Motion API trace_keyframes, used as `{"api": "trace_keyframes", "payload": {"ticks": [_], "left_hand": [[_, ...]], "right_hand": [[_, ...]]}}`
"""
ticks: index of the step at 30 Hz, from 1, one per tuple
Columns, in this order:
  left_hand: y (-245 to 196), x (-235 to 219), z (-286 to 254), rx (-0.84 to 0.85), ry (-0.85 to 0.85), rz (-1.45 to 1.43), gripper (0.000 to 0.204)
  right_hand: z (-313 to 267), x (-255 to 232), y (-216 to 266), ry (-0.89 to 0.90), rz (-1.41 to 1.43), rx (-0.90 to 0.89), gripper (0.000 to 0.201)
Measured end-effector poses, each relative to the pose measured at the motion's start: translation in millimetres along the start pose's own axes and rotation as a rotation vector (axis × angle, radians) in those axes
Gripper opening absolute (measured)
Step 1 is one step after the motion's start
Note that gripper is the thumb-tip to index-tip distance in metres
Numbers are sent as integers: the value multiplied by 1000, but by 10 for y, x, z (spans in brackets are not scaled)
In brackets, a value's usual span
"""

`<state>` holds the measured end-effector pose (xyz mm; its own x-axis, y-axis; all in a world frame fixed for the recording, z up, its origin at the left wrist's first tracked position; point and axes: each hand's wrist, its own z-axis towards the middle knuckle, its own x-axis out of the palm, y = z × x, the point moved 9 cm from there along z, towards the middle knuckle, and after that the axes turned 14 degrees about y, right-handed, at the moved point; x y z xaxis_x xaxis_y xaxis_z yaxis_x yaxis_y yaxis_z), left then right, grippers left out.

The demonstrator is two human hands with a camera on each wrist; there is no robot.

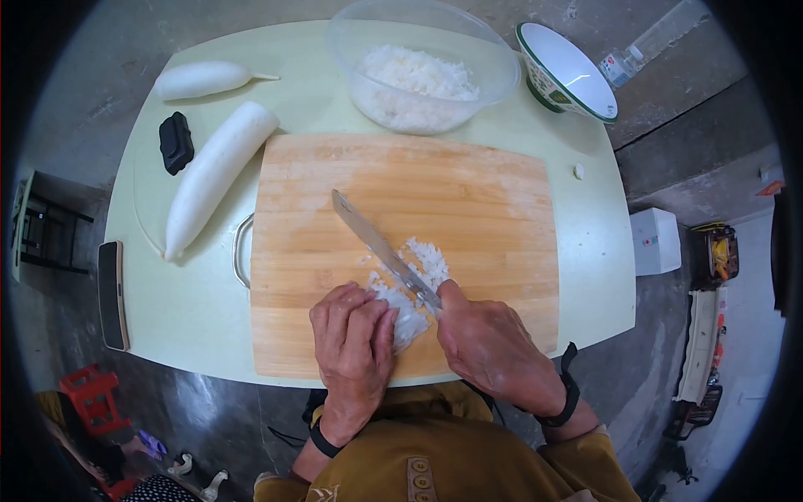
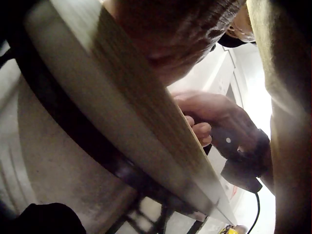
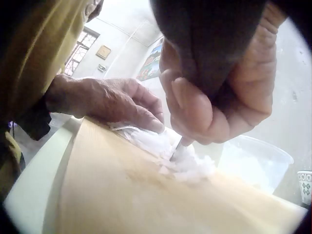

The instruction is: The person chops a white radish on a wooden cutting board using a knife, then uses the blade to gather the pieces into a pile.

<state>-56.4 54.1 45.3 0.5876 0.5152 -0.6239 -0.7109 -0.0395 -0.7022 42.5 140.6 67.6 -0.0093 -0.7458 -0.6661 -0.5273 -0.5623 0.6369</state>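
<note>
My right hand (image 1: 493, 343) grips a kitchen knife by its handle. The knife's blade (image 1: 372, 238) slants up and left over the wooden cutting board (image 1: 335, 159), between two parts of the cut white radish. Left of the blade, my left hand (image 1: 355, 343) holds a bunch of radish shreds (image 1: 407, 325) against the board with bent fingers. Finely chopped radish (image 1: 429, 261) lies on the blade's other side. In the right wrist view, the left thumb and fingers sit at the shreds (image 3: 146, 139), and the right fingers (image 3: 192, 109) wrap the dark handle.
A clear plastic bowl (image 1: 343, 63) of chopped radish stands behind the board, beside a green-rimmed bowl (image 1: 573, 67). Two whole white radishes, one large (image 1: 213, 180) and one smaller (image 1: 201, 79), lie at left near a black case (image 1: 176, 142). A phone (image 1: 113, 294) lies at the table's left edge.
</note>
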Motion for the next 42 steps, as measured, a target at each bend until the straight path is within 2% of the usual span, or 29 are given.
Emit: {"api": "trace_keyframes", "payload": {"ticks": [3,8,17,27,29,30,35,39,42], "left_hand": [[-24,-10,5,9,-8,11,22],[-30,-47,-5,16,-41,24,21],[-11,-3,-14,4,-10,9,22],[-59,-23,12,8,-21,57,20],[-38,-34,14,-19,-30,30,21],[-36,-35,11,-17,-29,31,21],[-66,-22,-31,28,16,39,23],[-86,-6,-21,22,46,44,22],[-78,29,37,14,54,53,23]], "right_hand": [[41,9,-25,-2,-43,38,14],[-16,-72,-24,-137,-68,-41,16],[-56,-27,-68,-38,5,-22,13],[-22,-69,20,-75,-25,-109,13],[-108,-67,-38,-37,10,41,10],[-172,-62,-25,-39,11,41,10],[-412,122,62,6,-81,29,20],[-410,211,37,-36,-71,-15,24],[-359,159,29,12,-151,4,27]]}}
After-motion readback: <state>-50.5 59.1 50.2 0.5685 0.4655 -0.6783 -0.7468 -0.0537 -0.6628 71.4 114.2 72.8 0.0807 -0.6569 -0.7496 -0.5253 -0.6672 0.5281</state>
